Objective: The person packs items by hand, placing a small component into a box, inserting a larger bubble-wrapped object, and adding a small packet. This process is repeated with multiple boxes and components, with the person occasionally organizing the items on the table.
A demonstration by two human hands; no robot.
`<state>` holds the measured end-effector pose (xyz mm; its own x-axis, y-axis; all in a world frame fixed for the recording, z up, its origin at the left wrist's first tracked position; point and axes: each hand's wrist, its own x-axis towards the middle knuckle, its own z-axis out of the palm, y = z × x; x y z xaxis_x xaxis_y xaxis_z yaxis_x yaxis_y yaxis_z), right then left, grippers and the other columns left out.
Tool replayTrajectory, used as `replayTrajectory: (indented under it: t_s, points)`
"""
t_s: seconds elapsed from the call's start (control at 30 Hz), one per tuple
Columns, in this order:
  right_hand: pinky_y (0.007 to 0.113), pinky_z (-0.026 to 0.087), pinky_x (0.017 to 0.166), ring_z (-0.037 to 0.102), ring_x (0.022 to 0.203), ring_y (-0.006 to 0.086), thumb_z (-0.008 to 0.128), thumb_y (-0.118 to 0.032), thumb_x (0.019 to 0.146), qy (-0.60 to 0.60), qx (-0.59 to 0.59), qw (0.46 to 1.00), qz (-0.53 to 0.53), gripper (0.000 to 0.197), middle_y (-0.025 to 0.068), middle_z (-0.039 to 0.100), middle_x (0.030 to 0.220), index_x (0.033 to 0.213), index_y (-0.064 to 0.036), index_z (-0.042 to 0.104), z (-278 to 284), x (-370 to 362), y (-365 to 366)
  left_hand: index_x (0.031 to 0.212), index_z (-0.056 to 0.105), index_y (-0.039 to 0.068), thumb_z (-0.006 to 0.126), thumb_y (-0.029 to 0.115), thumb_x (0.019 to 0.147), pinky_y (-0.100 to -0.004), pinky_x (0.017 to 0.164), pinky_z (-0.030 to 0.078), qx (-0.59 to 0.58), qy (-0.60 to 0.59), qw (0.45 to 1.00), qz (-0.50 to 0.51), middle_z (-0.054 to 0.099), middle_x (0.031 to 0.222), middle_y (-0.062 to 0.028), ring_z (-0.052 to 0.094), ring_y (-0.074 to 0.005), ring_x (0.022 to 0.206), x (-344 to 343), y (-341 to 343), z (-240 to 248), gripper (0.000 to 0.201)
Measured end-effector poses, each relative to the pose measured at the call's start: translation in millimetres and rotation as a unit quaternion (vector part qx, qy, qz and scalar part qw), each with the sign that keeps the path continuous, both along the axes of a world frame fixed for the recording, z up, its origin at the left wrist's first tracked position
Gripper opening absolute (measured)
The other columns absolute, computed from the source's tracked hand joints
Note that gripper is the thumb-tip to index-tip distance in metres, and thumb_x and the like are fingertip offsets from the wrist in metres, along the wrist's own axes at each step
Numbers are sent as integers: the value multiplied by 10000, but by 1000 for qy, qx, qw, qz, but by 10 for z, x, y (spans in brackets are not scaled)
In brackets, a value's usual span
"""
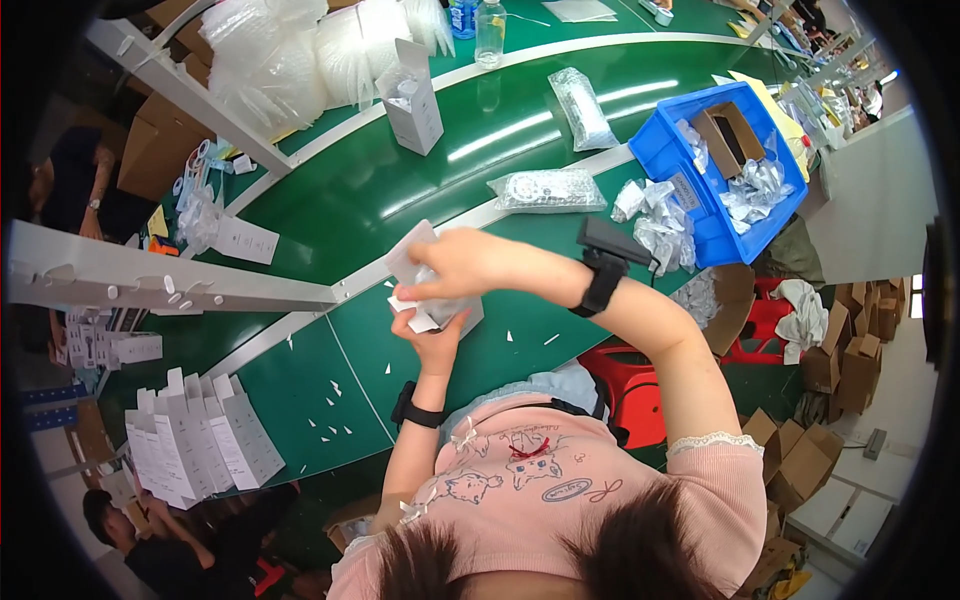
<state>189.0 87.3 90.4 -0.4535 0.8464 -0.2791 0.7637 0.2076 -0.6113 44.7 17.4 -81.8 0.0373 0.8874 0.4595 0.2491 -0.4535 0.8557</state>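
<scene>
Over the near edge of the green bench I hold a small white carton (468,318) with its flaps up. My left hand (438,345) is closed around its lower side, palm toward the box. My right hand (455,262) reaches across from the right and lies over the carton's open end, fingers bent at the flaps; its fingertips are partly hidden. What lies inside the carton cannot be made out. Small white paper scraps (335,387) are scattered on the bench below my hands. At the left stands a row of open white cartons (205,440).
Beyond the metal rail are another upright white carton (413,115) and a bubble-wrapped package (583,112); a second bubble-wrapped package (548,190) rests at the rail. A blue bin (655,135) with plastic wrap stands right. A grey post (170,280) rises left. Another person (170,545) sits lower left.
</scene>
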Motion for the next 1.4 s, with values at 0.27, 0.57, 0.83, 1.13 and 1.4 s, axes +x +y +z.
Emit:
replayTrajectory:
  t_s: [0.27, 0.57, 0.83, 1.13, 1.4]
  points:
    - [339, 469, 664, 580, 742, 206, 594, -91, 759, 276, 169, 923, -208, 271, 97, 601, 919, 1023, -33, 575, -675, 461, -480, 1192, 311, 153, 819, 101, 558, -453, 922, 355, 25, 76, 997, -18, 222, 1302, -213, 360, -384, 1154, -245, -77, 424, 815]
    - [404, 415, 817, 511, 897, 345, 552, -14, 655, -273, 243, 769, -524, 371, 198, 555, 934, 1025, -46, 552, -2056, 2627, -636, 980, 544, 91, 787, 120, 588, -395, 933, 337, -43, 127, 991, -14, 285, 1278, -194, 410, -339, 1120, -494, -353, 651, 462]
    - [368, 464, 761, 570, 883, 280, 629, -45, 671, -178, 248, 835, -459, 387, 120, 604, 911, 1050, -77, 557, -2074, 2675, -851, 730, 608, 0, 715, 55, 632, -319, 787, 428, -78, 206, 973, 71, 532, 981, -138, 544, -234, 899, -467, -354, 1140, 156]
    - [291, 481, 700, 576, 820, 203, 606, 34, 645, 309, 179, 925, 131, 345, 95, 568, 926, 984, -27, 608, -158, 286, -774, 667, 585, -45, 664, 3, 656, -227, 507, 405, -226, 70, 967, 93, 522, 637, -56, 496, -118, 555, -393, -123, 1124, 93]
    - [315, 473, 666, 534, 805, 235, 647, -105, 674, 32, 336, 895, 291, 345, 78, 524, 926, 1002, -49, 553, -380, -109, -616, 663, 569, -52, 660, -14, 656, -229, 484, 405, -210, 63, 972, 81, 567, 733, -84, 513, -120, 564, -421, -124, 981, 99]
